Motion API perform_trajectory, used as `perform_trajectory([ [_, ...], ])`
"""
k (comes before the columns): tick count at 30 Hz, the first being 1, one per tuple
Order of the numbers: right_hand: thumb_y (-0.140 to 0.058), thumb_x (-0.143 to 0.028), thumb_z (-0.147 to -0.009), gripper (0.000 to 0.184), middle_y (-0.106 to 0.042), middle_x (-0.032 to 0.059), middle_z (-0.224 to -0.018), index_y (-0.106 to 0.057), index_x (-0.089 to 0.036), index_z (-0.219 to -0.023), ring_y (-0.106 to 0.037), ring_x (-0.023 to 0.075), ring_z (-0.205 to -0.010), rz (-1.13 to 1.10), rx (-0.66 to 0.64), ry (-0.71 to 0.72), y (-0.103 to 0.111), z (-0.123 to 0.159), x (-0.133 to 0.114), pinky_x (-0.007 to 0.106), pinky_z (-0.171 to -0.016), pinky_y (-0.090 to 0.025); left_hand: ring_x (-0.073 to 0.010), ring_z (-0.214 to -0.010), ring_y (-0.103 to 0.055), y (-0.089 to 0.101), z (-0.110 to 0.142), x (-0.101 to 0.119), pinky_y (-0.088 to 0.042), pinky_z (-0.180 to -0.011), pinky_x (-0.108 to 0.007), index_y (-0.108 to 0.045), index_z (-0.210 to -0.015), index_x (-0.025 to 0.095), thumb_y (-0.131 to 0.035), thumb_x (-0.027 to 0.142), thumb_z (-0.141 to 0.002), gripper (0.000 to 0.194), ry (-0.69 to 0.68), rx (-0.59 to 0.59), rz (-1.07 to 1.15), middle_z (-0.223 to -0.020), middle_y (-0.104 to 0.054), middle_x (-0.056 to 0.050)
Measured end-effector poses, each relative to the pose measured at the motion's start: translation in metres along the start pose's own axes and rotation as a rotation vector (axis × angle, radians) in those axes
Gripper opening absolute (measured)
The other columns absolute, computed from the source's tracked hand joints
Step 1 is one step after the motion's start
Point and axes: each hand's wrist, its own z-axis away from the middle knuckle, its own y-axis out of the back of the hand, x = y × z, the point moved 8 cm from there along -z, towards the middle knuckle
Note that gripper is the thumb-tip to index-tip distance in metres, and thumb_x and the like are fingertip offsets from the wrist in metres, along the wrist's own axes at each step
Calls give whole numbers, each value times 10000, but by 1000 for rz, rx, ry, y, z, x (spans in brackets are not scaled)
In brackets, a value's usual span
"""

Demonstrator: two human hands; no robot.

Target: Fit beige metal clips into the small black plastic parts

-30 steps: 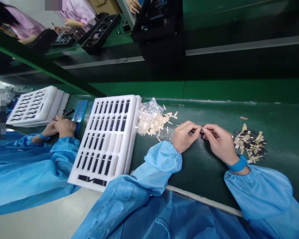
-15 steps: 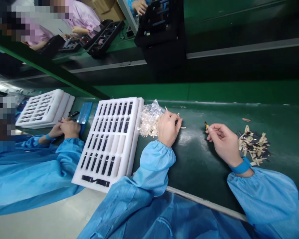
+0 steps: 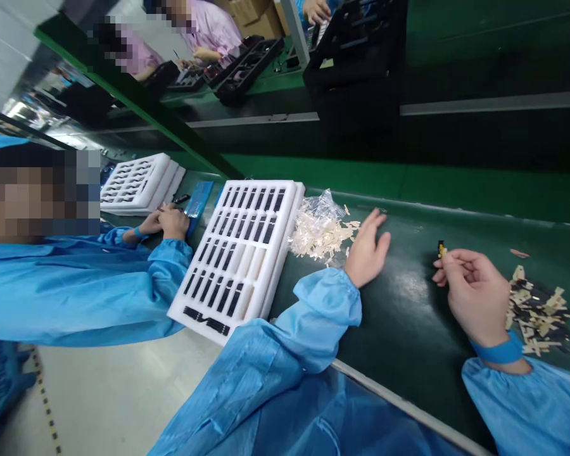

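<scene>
Fingertips of the right hand (image 3: 475, 294) pinch a small part (image 3: 440, 248), a short dark sliver with a yellowish tab at its lower end, held upright just above the matte dark-green belt (image 3: 408, 304). The thumb and forefinger press together on it while the other fingers curl loosely beneath. A smooth blue wristband (image 3: 498, 350) circles that wrist, and a glossy, crinkled blue sleeve begins right behind it.

Just beside the right hand, on its outer side, lies a loose heap of parts (image 3: 539, 310): flat black strips mixed with cream-coloured tabs, tangled at all angles.

Left hand (image 3: 367, 250) holds nothing; its fingers are spread and flat, palm down, resting on the belt. Its thumb side is just beside a pile of pale strips (image 3: 320, 235), thin and papery, spilling out of a crumpled clear plastic bag (image 3: 323, 206).

Left of that pile sits a white foam tray (image 3: 285, 237), rectangular and soft-edged, with rows of narrow slots. Most slots hold slim black bars; a few in the middle and lower rows show bare white foam.

Farther left, a co-worker's hands (image 3: 164, 221) in the same blue sleeves rest near a second stack of white foam trays (image 3: 137, 180) and a ribbed blue strip (image 3: 198, 199).
</scene>
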Motion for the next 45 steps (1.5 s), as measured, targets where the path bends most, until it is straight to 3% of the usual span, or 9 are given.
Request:
perform_trajectory([
  [2,-727,-498,-919,266,-700,26,-840,-659,-247,-972,-625,146,-613,3,-6,-5,-1,1,0,268,-560,-532,-229,-1576,-291,12,-1,-3,-386,-1264,-438,-265,-1556,133,-335,270,-1077,503,38,101,-22,-1681,-277,-191],
  [4,-724,-506,-917,269,-698,27,-839,-663,-249,-968,-627,151,-615,10,-12,-4,-2,3,-1,272,-558,-534,-227,-1573,-298,11,6,11,-462,-1209,-425,-190,-1593,175,-297,292,-1088,529,-43,86,33,-1693,-251,-177],
  [8,-710,-502,-926,268,-690,22,-815,-674,-246,-997,-622,154,-613,46,-39,2,-4,3,2,282,-582,-533,-193,-1382,-554,-10,26,43,-577,-1065,-323,-411,-1511,207,-360,357,-1082,457,-205,-111,236,-1548,-481,-142],
  [13,-673,-457,-957,238,-698,30,-812,-706,-226,-1004,-634,172,-647,166,-126,107,-9,5,-2,304,-620,-529,-151,-1092,-695,-13,23,27,-606,-957,-280,-559,-1393,174,-432,377,-1067,404,-103,-81,412,-1265,-658,-117],
  [22,-627,-263,-976,94,-659,19,-820,-692,-223,-921,-590,158,-659,297,-198,302,-17,9,-33,292,-610,-480,-134,-959,-680,-14,12,18,-560,-707,-198,-694,-1222,211,-610,309,-982,272,-82,-181,434,-1165,-677,-90],
  [27,-645,-235,-966,46,-643,38,-922,-686,-214,-969,-603,162,-720,325,-123,339,-13,10,-37,302,-666,-511,-108,-798,-651,-14,10,12,-512,-672,-201,-705,-908,176,-664,320,-940,154,-20,-152,393,-887,-697,-26],
  [30,-668,-232,-954,40,-612,45,-956,-670,-205,-982,-574,153,-710,395,-42,416,-11,14,-44,298,-656,-505,-94,-749,-623,-13,12,13,-494,-640,-196,-695,-906,177,-659,317,-938,148,-36,-122,363,-874,-677,-17],
  [35,-622,-193,-985,53,-610,2,-828,-666,-210,-1011,-545,132,-633,469,-171,493,-25,23,-45,278,-616,-471,-77,-730,-595,-9,19,27,-490,-654,-184,-694,-938,188,-627,274,-955,110,-140,-111,292,-865,-645,-3],
  [45,-587,-231,-1015,96,-714,52,-913,-681,-225,-1032,-688,199,-782,536,-174,627,-23,26,-51,322,-733,-528,-113,-854,-662,-11,20,36,-548,-830,-215,-704,-993,186,-571,309,-986,181,-168,-182,151,-925,-701,-38],
])
